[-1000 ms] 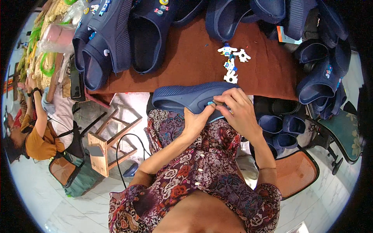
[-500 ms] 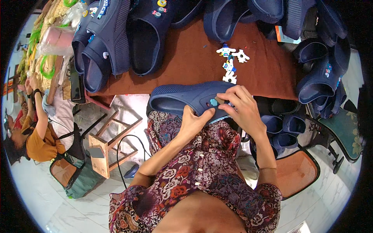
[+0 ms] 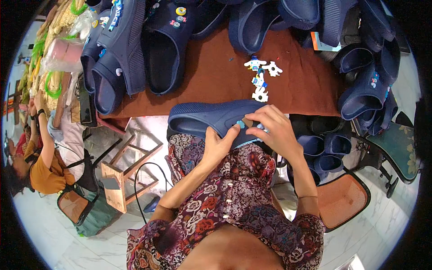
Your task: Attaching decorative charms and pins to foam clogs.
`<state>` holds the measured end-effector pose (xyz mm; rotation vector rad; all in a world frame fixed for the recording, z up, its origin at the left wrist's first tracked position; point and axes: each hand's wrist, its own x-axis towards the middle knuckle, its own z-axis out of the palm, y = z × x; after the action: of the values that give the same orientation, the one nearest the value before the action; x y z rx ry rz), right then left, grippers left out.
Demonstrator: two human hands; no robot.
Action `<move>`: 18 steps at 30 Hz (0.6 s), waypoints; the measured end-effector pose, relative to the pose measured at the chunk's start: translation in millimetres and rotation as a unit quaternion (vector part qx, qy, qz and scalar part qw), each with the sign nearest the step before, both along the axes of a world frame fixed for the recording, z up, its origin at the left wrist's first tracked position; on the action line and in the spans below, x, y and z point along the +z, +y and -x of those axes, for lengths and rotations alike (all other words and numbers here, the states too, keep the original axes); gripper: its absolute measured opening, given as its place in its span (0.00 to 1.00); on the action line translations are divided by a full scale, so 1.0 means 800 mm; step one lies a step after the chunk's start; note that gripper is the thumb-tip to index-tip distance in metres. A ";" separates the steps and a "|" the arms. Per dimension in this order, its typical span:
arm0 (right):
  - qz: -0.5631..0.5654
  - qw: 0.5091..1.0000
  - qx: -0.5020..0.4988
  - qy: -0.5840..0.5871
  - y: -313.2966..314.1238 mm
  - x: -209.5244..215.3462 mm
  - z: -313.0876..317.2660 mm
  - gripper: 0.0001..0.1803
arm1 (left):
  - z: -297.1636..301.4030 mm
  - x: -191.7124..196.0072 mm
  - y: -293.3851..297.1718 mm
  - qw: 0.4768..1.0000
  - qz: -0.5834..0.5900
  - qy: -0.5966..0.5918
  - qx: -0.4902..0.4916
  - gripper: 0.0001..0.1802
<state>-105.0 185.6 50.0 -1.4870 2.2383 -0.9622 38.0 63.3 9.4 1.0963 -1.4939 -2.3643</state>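
A navy blue clog [image 3: 193,112] lies on its side across my lap, against the table's near edge, its heel to the left. My left hand [image 3: 217,147] is closed on the clog's side, with the thumb pressed up against a small light-blue charm [image 3: 240,124] on the upper. Over the toe end, my right hand [image 3: 278,134] has its thumb and forefinger bent in beside that charm. What those fingertips pinch is mostly hidden, though a bit of pale blue shows under them. Several white-and-blue character charms [image 3: 259,81] lie on the brown cloth [image 3: 207,67] beyond the clog.
Navy clogs [image 3: 164,58] crowd the table's far side, and more [image 3: 360,101] stand at the right. A wooden stool [image 3: 119,189] carries a phone at lower left. An orange mesh seat [image 3: 344,202] is at lower right. Another person [image 3: 49,164] works at far left.
My left thumb has slid onto the light-blue charm, covering a dark spot beside it. My right fingers stay at the toe end. The whole view has shifted slightly.
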 end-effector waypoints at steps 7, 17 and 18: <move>0.056 0.986 -0.156 0.014 -0.006 -0.025 0.071 0.07 | -0.003 0.011 -0.006 1.000 -0.003 0.000 -0.023 0.18; -0.003 0.989 -0.079 0.127 -0.037 -0.066 0.118 0.13 | -0.010 0.006 -0.016 0.989 -0.130 0.057 -0.046 0.23; -0.011 0.989 -0.077 0.127 -0.037 -0.066 0.119 0.12 | -0.011 0.005 -0.016 0.989 -0.132 0.056 -0.046 0.23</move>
<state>-200.2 155.6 -3.1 -1.5218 2.5666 -0.8269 46.6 50.7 13.2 0.9424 -1.2485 -2.6983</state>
